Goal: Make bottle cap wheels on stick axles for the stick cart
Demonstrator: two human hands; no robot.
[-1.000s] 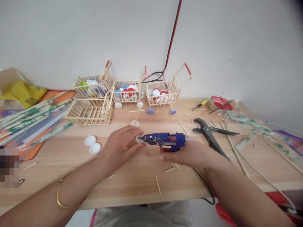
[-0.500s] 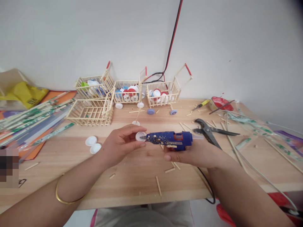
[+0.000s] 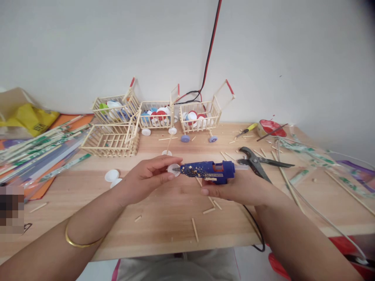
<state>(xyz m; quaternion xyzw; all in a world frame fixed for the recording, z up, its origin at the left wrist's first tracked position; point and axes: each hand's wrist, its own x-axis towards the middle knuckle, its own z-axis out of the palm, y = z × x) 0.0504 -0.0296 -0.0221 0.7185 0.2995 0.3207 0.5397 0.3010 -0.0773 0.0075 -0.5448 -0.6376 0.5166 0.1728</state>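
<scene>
Between the thumb and fingers of my left hand (image 3: 149,175) is a white bottle cap (image 3: 174,170), its hollow side turned toward me. My right hand (image 3: 243,189) grips a blue hot glue gun (image 3: 208,171) spotted with dried glue and bits. The gun's metal nozzle points left and reaches into the cap; whether it touches the inside I cannot tell. Just beyond my left fingers, a thin stick (image 3: 169,143) rises from another white cap (image 3: 166,153) on the table. Two more white caps (image 3: 111,175) lie left of my left hand, one partly hidden by it.
Small stick-built carts (image 3: 200,117) line the wall, some filled with coloured caps. An empty stick basket (image 3: 109,140) stands in front. Pliers (image 3: 254,162), a yellow-handled knife (image 3: 247,129) and a red-stained bowl (image 3: 271,128) are at right. Bundled sticks (image 3: 49,148) lie left; cut pieces (image 3: 195,229) are scattered.
The view has shifted slightly. My left hand now covers more of the nearer loose cap on the left. The glue gun nozzle stays at the held cap.
</scene>
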